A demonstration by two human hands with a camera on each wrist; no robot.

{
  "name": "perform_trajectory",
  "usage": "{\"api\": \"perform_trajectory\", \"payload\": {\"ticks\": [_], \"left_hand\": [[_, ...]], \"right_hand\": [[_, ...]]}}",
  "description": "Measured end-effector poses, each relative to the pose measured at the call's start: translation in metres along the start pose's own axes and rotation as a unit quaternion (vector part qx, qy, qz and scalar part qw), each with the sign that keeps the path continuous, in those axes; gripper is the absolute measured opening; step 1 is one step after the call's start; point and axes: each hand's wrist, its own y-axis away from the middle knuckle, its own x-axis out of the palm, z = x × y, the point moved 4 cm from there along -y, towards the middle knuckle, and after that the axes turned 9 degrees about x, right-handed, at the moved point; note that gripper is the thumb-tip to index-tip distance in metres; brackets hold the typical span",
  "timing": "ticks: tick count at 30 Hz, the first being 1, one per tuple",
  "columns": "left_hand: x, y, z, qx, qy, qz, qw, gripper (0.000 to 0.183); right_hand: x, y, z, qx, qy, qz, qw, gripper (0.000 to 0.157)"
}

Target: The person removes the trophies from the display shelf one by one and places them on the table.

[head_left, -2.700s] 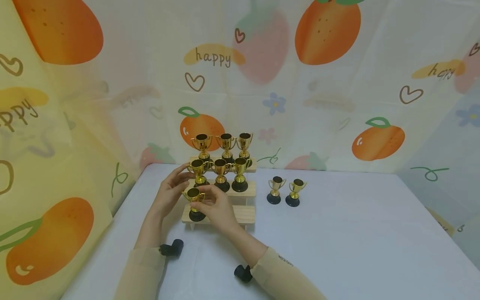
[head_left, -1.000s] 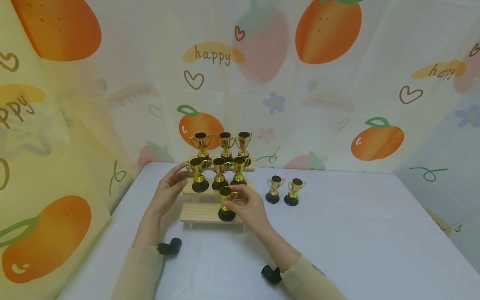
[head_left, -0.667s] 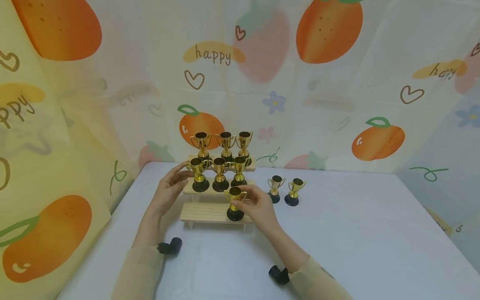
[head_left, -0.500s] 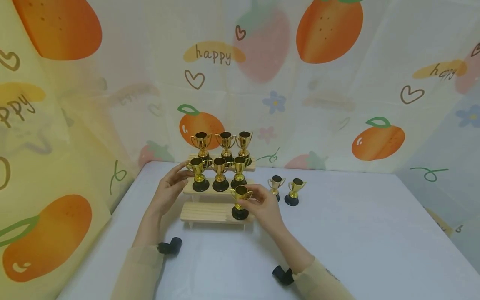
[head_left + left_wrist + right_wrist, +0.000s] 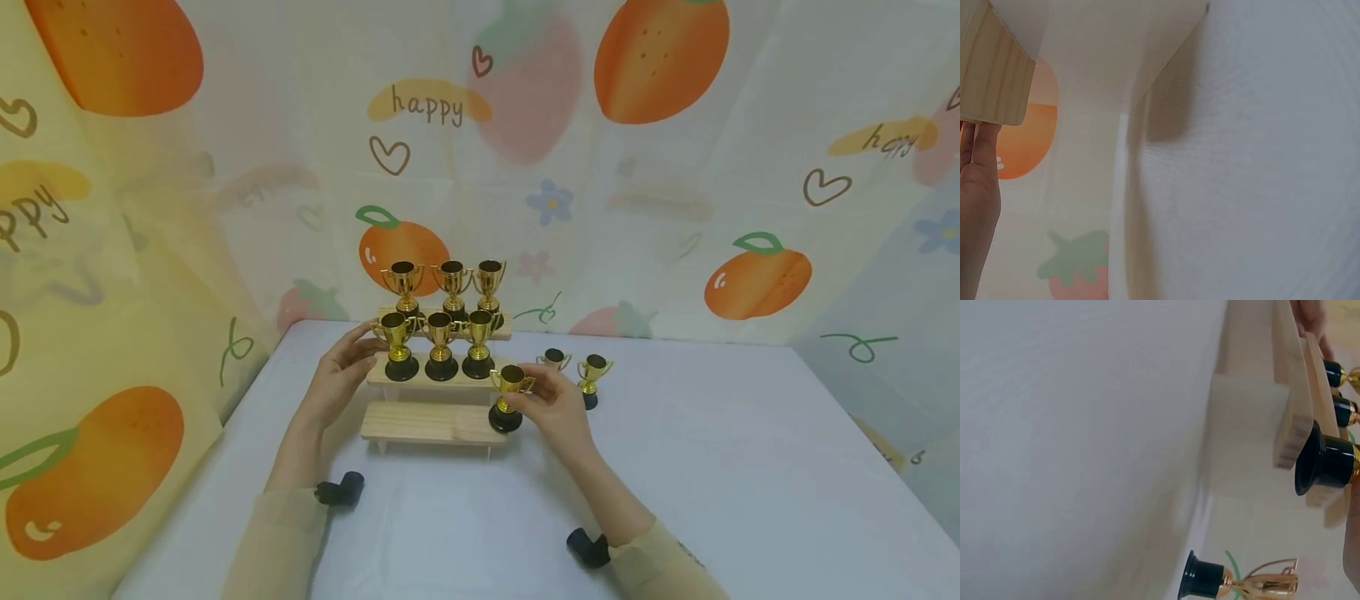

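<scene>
"Right hand (image 5: 558, 408) and its cup (image 5: 512, 381) have gone from the left to the right end of the front step (image 5: 412, 423) of the rack (image 5: 422, 381)."

"Is that cup gripped?"

"Yes, the right hand pinches it. Whether its base touches the step, I cannot tell."

"And the left hand (image 5: 334, 379)?"

"Touching the left end of the rack, same as before. Its fingertips are hidden, so I cannot tell whether it grips."

"Other cups?"

"Middle trio (image 5: 440, 329) and back trio (image 5: 452, 279) stand on the rack; another pair (image 5: 594, 368) is on the table (image 5: 435, 525) right of the rack, one partly behind the right hand."
</scene>
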Motion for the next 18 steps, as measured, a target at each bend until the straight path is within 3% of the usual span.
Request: {"api": "perform_trajectory", "payload": {"ticks": [12, 18], "left_hand": [[0.000, 0.000, -0.001, 0.000, -0.002, -0.006, 1.0000, 0.056], [0.000, -0.001, 0.000, -0.006, -0.003, -0.004, 1.0000, 0.056]], "right_hand": [[-0.028, -0.001, -0.005, 0.006, 0.020, -0.044, 0.999, 0.043], [-0.047, 0.000, -0.009, 0.030, 0.018, -0.065, 0.997, 0.042]]}}
